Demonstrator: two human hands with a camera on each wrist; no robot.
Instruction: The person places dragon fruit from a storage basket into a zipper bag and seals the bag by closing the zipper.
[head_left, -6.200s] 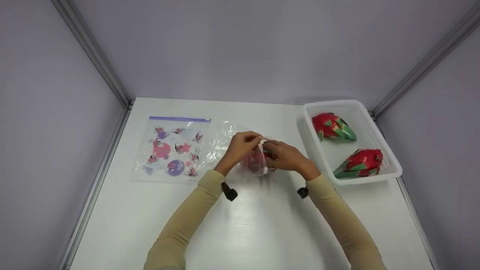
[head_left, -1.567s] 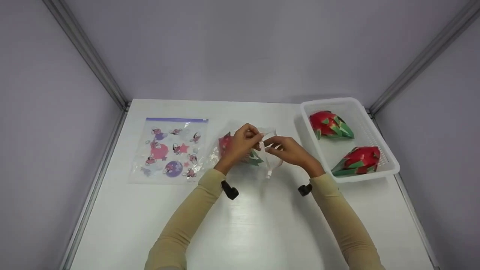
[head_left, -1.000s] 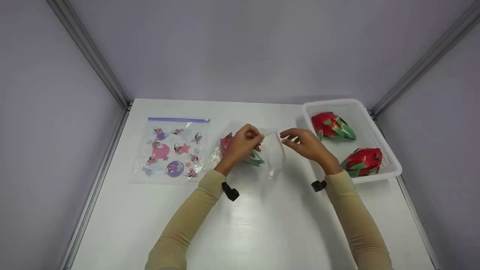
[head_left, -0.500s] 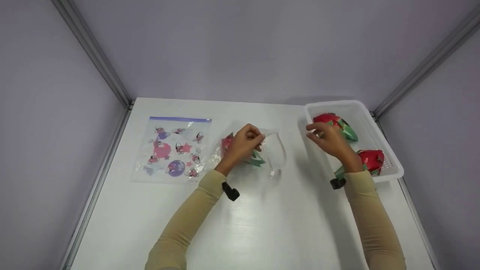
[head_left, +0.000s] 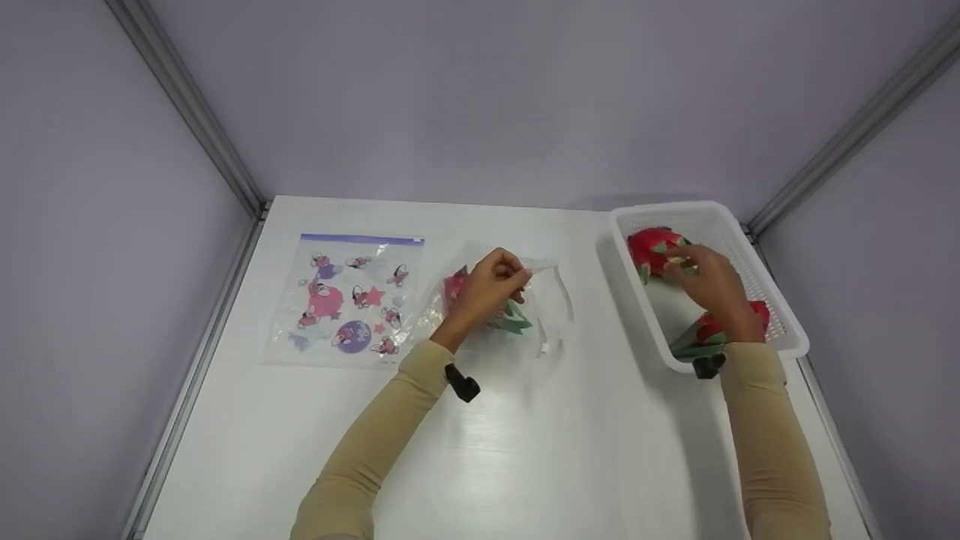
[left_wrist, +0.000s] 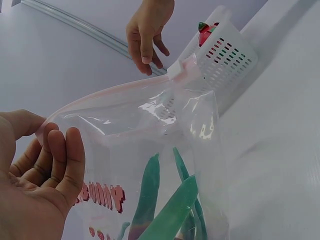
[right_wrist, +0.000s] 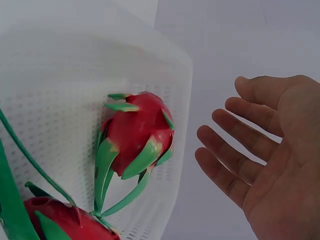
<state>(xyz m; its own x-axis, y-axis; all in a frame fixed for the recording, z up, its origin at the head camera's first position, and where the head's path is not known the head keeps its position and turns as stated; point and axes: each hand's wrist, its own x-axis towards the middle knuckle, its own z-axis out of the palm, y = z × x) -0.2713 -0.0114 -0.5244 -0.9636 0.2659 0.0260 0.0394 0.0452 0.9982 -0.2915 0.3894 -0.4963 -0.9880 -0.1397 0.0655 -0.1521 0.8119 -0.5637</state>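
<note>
Head view showed a white table (head_left: 480,472) running beneath both hands, with a white basket (head_left: 665,208) under the right hand (head_left: 709,281). Beyond the left hand (head_left: 489,285), on its outer side, lay a flat printed bag (head_left: 360,300); below that hand sat a clear bag (left_wrist: 150,120) with a bagged dragon fruit (head_left: 454,286) inside. In the basket, the far dragon fruit (head_left: 651,249) lay by the right fingertips, the near dragon fruit (head_left: 709,328) by the wrist.

The left hand pinched the clear bag's mouth edge; the right hung with fingers loosely spread, holding nothing. Held up at just one pinched point, the limp mouth could have sagged flat, and a slipping thumb would have dropped it. The leaves (left_wrist: 170,210), pointing toward the mouth, might have snagged near the white slider (left_wrist: 175,70).

The right wrist covered part of the near fruit, and the left hand much of the bagged one. Whether the right fingertips touched the far fruit was doubtful from above, though the right wrist view suggested a gap. Left-hand fingers cut off the lettering (left_wrist: 106,195).
</note>
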